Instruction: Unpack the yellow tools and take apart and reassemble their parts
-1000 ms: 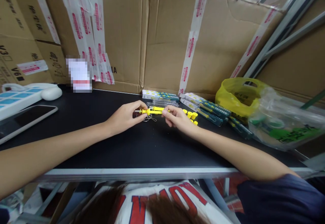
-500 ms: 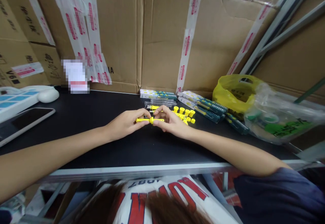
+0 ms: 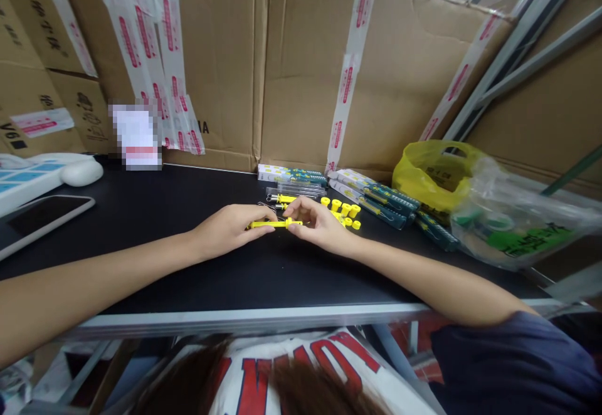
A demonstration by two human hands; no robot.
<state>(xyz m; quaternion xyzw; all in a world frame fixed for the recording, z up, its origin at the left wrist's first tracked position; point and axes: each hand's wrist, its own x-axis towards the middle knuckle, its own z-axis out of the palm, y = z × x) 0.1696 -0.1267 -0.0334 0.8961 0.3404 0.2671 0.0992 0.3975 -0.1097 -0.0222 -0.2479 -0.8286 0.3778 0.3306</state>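
Note:
Low over the black table, a thin yellow plastic rod with a wider collar lies level between my two hands. My left hand pinches its left part between thumb and fingers. On the right end, my right hand closes thumb and finger close to the collar, its other fingers curled. Just behind the hands rest yellow tools with metal tips, partly hidden by my right hand. Several small yellow caps stand or lie beyond my right hand. Some thin bent wire shows behind my left fingertips.
Clear plastic tubes and printed boxes lie at the back, with more boxes to the right. A yellow bag and a clear bag sit far right. At left are a phone and a white power strip.
My hands have come closer together and nearer the table's front edge. The metal shaft seen earlier at the left fingers no longer shows. The collar has shifted right, toward my right fingertips.

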